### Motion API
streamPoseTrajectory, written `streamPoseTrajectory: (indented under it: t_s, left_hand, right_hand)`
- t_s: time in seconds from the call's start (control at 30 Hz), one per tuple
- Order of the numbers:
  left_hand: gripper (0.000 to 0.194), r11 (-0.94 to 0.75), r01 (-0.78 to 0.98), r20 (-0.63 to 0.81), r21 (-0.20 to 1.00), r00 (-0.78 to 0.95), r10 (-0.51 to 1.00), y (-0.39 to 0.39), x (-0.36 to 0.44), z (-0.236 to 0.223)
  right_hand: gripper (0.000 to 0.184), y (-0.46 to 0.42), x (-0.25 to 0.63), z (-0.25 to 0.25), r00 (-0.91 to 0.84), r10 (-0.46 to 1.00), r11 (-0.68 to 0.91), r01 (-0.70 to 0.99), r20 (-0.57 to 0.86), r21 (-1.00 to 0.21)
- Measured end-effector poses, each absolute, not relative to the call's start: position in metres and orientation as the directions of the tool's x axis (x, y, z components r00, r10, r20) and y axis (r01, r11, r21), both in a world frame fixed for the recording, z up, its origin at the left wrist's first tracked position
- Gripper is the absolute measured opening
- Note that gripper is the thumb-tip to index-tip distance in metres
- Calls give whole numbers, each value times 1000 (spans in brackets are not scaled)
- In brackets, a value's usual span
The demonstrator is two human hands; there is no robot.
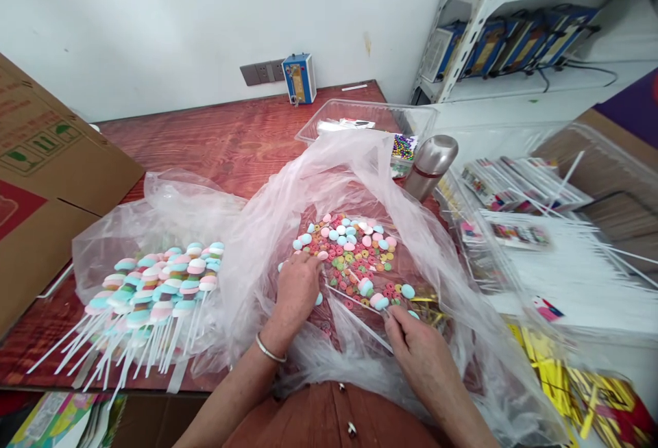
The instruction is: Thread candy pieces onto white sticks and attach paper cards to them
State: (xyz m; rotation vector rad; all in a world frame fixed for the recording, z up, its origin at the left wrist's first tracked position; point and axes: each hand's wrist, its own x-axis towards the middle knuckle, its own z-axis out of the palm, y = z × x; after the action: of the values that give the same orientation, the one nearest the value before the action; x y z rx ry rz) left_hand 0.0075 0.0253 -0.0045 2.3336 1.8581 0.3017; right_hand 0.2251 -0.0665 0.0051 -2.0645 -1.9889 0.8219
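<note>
The left hand (301, 283) reaches into the open clear plastic bag (319, 174), its fingers bunched close together at the pink and blue candies (349, 232); whether they grip one cannot be told. The right hand (411, 331) has its thumb and forefinger pinched at the lower end of a candy skewer (379, 301), which bears pink and blue pieces. Small ring candies (354, 263) in red, yellow, orange and green lie spread between and beyond the hands, and a white stick (360, 312) slants between them.

On the red worktop (216, 136), finished-looking candy sticks (154, 287) lie heaped on plastic toward the near left corner, several white ends reaching the near edge. A cardboard box (51, 160) stands at the left edge. A steel flask (430, 164) leans near the right edge, beside a clear tray (329, 116); a blue device (299, 79) stands at the far edge by the wall.
</note>
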Motion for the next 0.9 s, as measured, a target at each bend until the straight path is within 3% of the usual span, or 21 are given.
streamPoseTrajectory:
  t_s: [0.07, 0.17, 0.27, 0.37, 0.67, 0.8, 0.9]
  left_hand:
    - [23, -224, 940, 140, 256, 193, 971, 25, 2, -4]
    - [29, -372, 866, 178, 334, 330, 927, 20, 3, -1]
    - [27, -472, 810, 112, 349, 464, 879, 6, 8, -2]
    - [27, -457, 836, 52, 304, 465, 884, -11, 5, -3]
    - [27, -446, 777, 169, 444, 416, 893, -26, 7, 3]
    - [18, -454, 774, 93, 442, 464, 881, -3, 26, -5]
    - [20, -447, 731, 99, 515, 467, 879, 12, 32, -12]
  right_hand:
    - [32, -68, 225, 7, -53, 960, -92, 868, -275, -488]
    - [30, -69, 223, 9, -90, 948, -69, 877, -305, -475]
    - [29, -69, 224, 9, -26, 943, -114, 911, -331, -397]
    - [29, -70, 233, 9, 60, 957, -163, 919, -283, -358]
    - [34, -77, 238, 9, 32, 980, -144, 798, -197, -586]
    - [34, -77, 234, 8, 40, 985, -136, 774, -168, -618]
    - [34, -81, 236, 5, 55, 986, -144, 753, -157, -642]
